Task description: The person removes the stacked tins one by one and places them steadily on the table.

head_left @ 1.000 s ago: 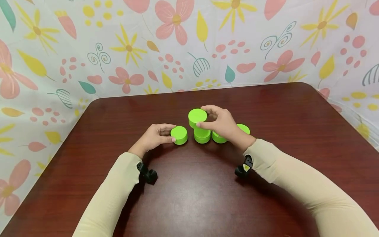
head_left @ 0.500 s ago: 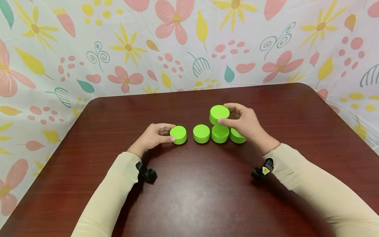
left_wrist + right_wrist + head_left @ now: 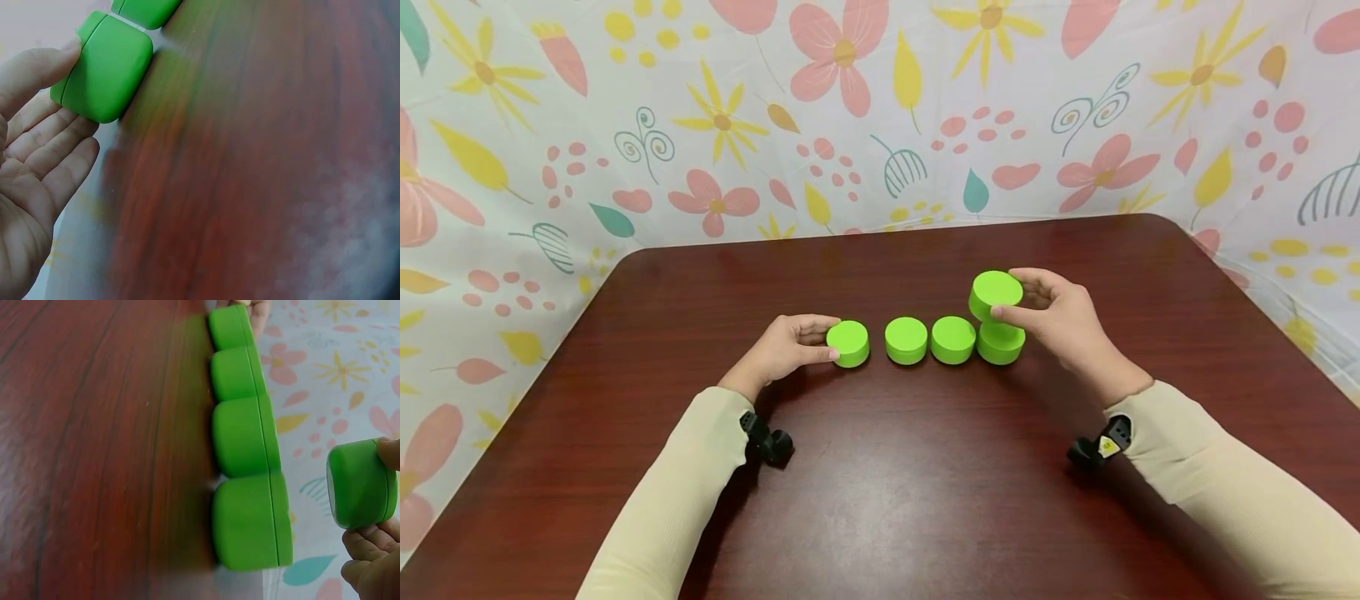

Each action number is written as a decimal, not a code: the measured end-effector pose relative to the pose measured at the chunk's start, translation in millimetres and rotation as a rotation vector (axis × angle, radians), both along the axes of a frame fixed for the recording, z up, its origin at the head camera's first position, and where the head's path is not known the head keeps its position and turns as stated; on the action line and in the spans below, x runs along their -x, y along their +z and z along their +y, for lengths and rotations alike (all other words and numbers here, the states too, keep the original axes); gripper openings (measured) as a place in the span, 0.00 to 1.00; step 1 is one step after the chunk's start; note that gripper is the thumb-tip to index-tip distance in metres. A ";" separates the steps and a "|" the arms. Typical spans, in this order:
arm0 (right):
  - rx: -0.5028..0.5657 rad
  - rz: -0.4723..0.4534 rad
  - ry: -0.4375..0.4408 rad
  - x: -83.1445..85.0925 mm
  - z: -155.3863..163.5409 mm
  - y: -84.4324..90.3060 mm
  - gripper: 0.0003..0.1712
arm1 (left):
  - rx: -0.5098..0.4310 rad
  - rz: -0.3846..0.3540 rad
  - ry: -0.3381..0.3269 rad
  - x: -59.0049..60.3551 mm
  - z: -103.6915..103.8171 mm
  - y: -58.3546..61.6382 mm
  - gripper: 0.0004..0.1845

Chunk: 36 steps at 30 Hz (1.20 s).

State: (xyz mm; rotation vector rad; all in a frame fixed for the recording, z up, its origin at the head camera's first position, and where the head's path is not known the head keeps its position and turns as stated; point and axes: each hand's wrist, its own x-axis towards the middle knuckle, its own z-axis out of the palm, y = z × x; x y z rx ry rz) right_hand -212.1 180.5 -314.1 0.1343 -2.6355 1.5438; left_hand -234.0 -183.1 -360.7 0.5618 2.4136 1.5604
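Note:
In the head view my left hand point(image 3: 775, 352) holds a round lime-green lidded jar point(image 3: 847, 344) between thumb and fingers at the row's left end. The left wrist view shows the thumb on this jar's lid edge. My right hand point(image 3: 1069, 321) pinches a matching green jar point(image 3: 996, 293) by its side, raised off the table. That jar overlaps the row's rightmost jar point(image 3: 1001, 345) in the head view, while the right wrist view shows a gap between them. Two more green jars, one left of centre point(image 3: 906, 341) and one right point(image 3: 953, 340), stand between.
The jars stand in a line on a dark red-brown wooden table point(image 3: 880, 467). Behind its far edge hangs a white cloth point(image 3: 857, 179) printed with flowers and leaves. Each wrist carries a black strapped camera, the left one point(image 3: 767, 439) and the right one point(image 3: 1101, 442).
My right hand has carried its raised jar rightward, from over the second jar to over the last one in the row. The left hand keeps its hold in the same place.

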 end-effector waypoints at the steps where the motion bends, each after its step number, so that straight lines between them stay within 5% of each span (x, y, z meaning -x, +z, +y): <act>1: 0.003 0.005 -0.007 -1.0 2.0 -0.7 0.36 | -0.004 0.002 -0.004 0.1 0.0 -0.1 0.29; 19: 0.137 0.044 -0.075 -8.4 36.2 -15.2 0.33 | 0.027 -0.055 0.031 0.6 2.6 2.0 0.29; 36: 0.098 -0.004 -0.103 -11.1 59.5 -30.1 0.34 | -0.008 -0.068 0.047 0.7 3.0 0.6 0.27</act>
